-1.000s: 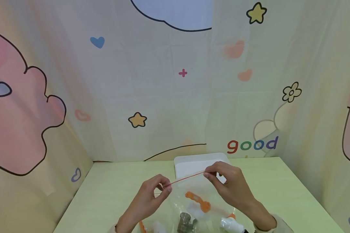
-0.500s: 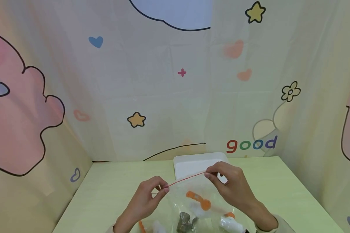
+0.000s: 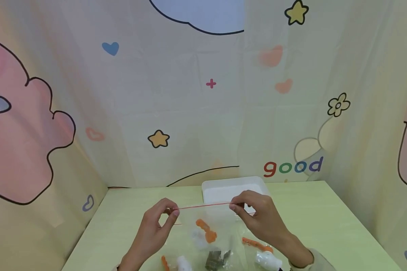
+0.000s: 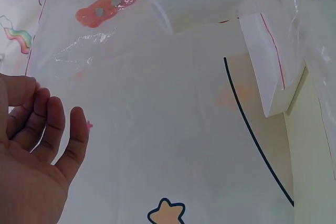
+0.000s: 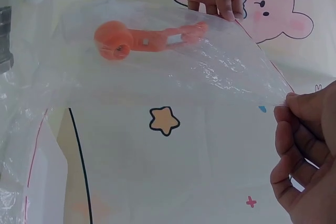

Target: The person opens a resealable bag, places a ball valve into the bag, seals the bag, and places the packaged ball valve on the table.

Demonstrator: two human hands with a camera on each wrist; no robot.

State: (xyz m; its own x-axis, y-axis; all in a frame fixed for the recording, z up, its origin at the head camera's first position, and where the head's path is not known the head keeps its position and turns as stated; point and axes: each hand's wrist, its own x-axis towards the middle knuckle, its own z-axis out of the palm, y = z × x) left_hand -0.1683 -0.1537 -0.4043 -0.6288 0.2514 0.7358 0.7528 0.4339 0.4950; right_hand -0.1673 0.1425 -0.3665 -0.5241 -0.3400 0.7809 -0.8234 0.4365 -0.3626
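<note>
A clear zip bag (image 3: 190, 215) with a red line along its top edge hangs stretched between the two hands. At one top corner, my left hand (image 3: 152, 227) pinches it between thumb and forefinger. The right hand (image 3: 262, 216) pinches the other end of that edge. Inside the bag lies an orange plastic piece (image 5: 149, 40), rounded at one end with a slotted stem. A whitish, blurry piece (image 4: 205, 3) shows beside it. In the left wrist view, the left hand (image 4: 39, 145) has its outer fingers loosely bent, off the bag.
Other clear bags on the pale green table (image 3: 129, 199) hold a dark grey piece (image 3: 213, 259), a white piece (image 3: 268, 260), an orange strip (image 3: 256, 244) and another white piece (image 3: 183, 263). A white tray (image 3: 211, 190) stands at the back, before a printed curtain (image 3: 190, 113).
My left hand has moved left and up, and the right hand slightly left and down. The bag's red edge now runs longer and nearly level, and the orange piece has shifted left.
</note>
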